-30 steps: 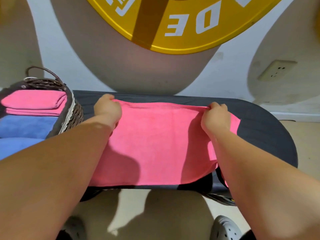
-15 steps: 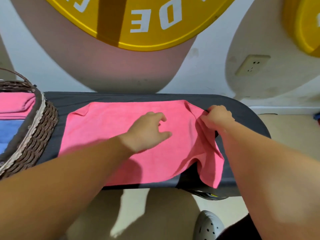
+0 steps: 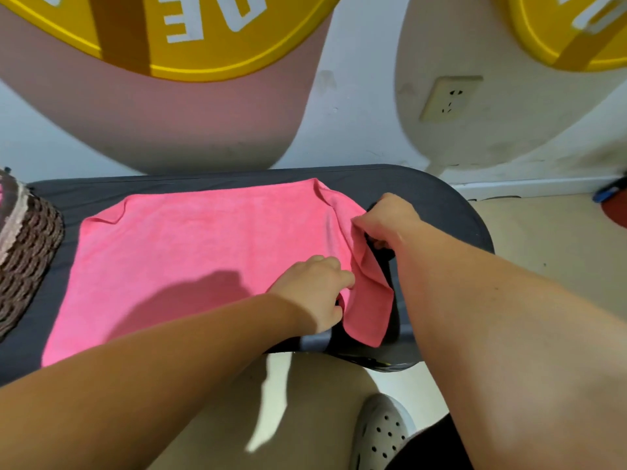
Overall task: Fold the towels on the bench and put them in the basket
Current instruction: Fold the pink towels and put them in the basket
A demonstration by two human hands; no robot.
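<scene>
A pink towel (image 3: 190, 256) lies spread on the dark grey bench (image 3: 424, 195), its right end rumpled and hanging over the front edge. My right hand (image 3: 386, 222) pinches the towel's far right edge. My left hand (image 3: 315, 290) reaches across and grips the near right edge of the towel, fingers curled into the fabric. The woven brown basket (image 3: 27, 245) shows only its rim at the left edge; its contents are out of view.
A wall with a socket (image 3: 448, 98) and yellow round signs (image 3: 190, 35) stands right behind the bench. Beige floor lies to the right. My grey perforated shoe (image 3: 383, 432) is below the bench's front edge.
My left hand let go of the towel's far left corner, crossed over the towel and took its near right edge. The right end has bunched up. The view has shifted right.
</scene>
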